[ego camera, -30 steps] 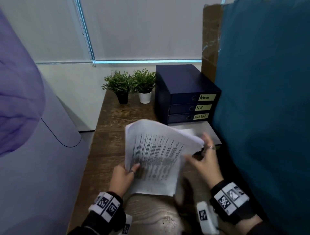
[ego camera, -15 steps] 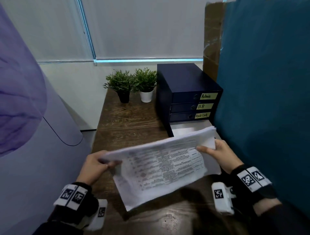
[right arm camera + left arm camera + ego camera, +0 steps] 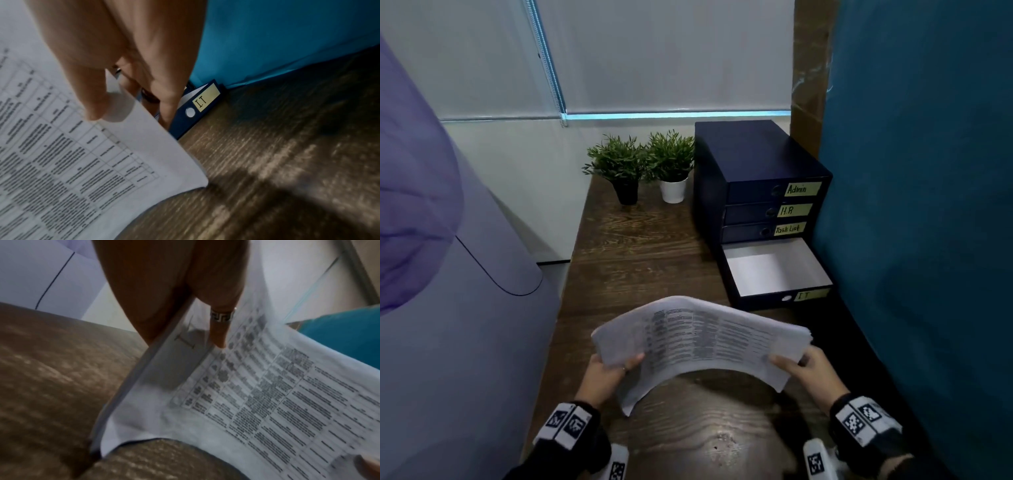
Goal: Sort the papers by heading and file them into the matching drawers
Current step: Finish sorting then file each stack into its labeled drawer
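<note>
A stack of printed papers [image 3: 702, 339] arches above the wooden desk, held at both short ends. My left hand [image 3: 613, 368] grips the left end, thumb on top, and my right hand [image 3: 799, 368] pinches the right end. The left wrist view shows the heading "I.T" on the top sheet [image 3: 257, 402] beside my ringed thumb. A dark blue drawer unit [image 3: 760, 185] stands at the back right, with closed drawers labelled Admin, H.R and Task List. Its bottom drawer [image 3: 777, 270], labelled I.T [image 3: 205, 99], is pulled out and shows a bare white inside.
Two small potted plants [image 3: 643, 168] stand at the back of the desk [image 3: 640, 260], left of the drawer unit. A teal partition [image 3: 921, 205] walls the right side. A pale purple panel [image 3: 458, 308] borders the left edge.
The papers went from upright in my left hand to lying flat between both hands, then came nearer to me and lower. The open I.T drawer is now uncovered.
</note>
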Motion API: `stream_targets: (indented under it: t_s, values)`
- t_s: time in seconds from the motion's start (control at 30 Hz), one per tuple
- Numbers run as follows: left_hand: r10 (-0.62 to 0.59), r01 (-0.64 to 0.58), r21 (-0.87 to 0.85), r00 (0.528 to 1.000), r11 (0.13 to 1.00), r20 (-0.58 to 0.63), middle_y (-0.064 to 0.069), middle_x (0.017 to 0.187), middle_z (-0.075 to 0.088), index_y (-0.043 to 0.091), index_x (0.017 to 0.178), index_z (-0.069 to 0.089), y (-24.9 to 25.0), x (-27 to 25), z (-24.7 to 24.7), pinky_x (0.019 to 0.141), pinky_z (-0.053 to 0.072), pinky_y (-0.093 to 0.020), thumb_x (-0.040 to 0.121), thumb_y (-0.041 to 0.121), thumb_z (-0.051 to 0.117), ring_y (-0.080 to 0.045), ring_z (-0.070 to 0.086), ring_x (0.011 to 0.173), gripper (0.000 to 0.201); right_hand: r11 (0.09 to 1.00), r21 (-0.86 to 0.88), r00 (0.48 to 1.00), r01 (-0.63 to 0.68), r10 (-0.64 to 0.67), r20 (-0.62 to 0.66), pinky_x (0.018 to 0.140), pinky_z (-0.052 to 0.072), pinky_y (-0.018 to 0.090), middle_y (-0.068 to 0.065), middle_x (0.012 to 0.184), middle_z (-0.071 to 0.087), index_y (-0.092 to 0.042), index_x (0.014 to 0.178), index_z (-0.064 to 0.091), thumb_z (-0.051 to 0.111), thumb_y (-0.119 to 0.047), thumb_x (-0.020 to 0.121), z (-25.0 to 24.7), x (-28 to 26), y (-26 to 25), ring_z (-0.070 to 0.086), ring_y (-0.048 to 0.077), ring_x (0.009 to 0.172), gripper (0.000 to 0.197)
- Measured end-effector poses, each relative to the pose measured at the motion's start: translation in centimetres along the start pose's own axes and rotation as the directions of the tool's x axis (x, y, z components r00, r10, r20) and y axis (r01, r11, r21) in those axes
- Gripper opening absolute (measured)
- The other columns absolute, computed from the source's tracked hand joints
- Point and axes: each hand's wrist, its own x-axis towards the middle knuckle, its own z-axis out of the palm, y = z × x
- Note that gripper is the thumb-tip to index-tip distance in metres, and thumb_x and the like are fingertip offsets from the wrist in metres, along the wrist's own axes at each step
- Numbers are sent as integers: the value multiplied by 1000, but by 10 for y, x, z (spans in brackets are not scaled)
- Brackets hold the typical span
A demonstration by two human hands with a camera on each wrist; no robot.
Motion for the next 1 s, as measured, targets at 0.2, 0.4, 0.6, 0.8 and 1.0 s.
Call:
stream_targets:
  t_s: [0.2, 0.4, 0.6, 0.8, 1.0]
  values:
    - [-119, 108, -130, 990, 986, -78, -13, 88, 67, 7, 82, 65, -11, -2, 7, 77, 46, -35, 71, 1, 74, -25, 60, 84, 16, 995, 42, 995, -92, 93, -28, 60, 52, 14, 7, 92, 69, -1, 103, 62, 60, 7, 82, -2, 4, -5, 69, 11, 81, 22]
    - [-134, 139, -68, 988, 988, 77, -15, 93, 73, 6, 88, 69, -5, -8, 18, 82, 52, -39, 68, 14, 80, -29, 69, 87, 24, 978, -49, 977, -205, 207, 51, 64, 52, 11, 7, 104, 67, -15, 101, 60, 55, -4, 89, -7, -2, -4, 68, -5, 74, 17]
    - [-18, 20, -28, 997, 999, 77, -3, 81, 71, 20, 95, 63, 21, 21, 20, 54, 53, -22, 88, 0, 55, -20, 67, 74, 22, 921, 256, 954, -293, 299, 16, 69, 58, 30, 14, 102, 72, -3, 110, 63, 71, -20, 74, -48, -9, -14, 71, 24, 88, 41]
    - [-64, -51, 499, 976, 865, 210, -11, 111, 65, 15, 116, 58, -9, 42, 16, 79, 50, -22, 87, 1, 55, -25, 62, 105, 32, 883, 408, 896, -230, 356, -266, 51, 51, 16, -8, 72, 74, -4, 105, 62, 45, -11, 95, -83, -8, -21, 68, 12, 68, 20]
    - [-165, -158, 891, 955, 425, 248, -2, 154, 25, 30, 143, 25, -33, 42, 21, 114, 26, -39, 80, 41, 63, -28, 31, 137, 75, 896, 356, 821, -264, 403, -404, 32, 37, 9, 0, 39, 61, -9, 80, 53, 35, -4, 95, -69, 24, -22, 51, 10, 27, 24]
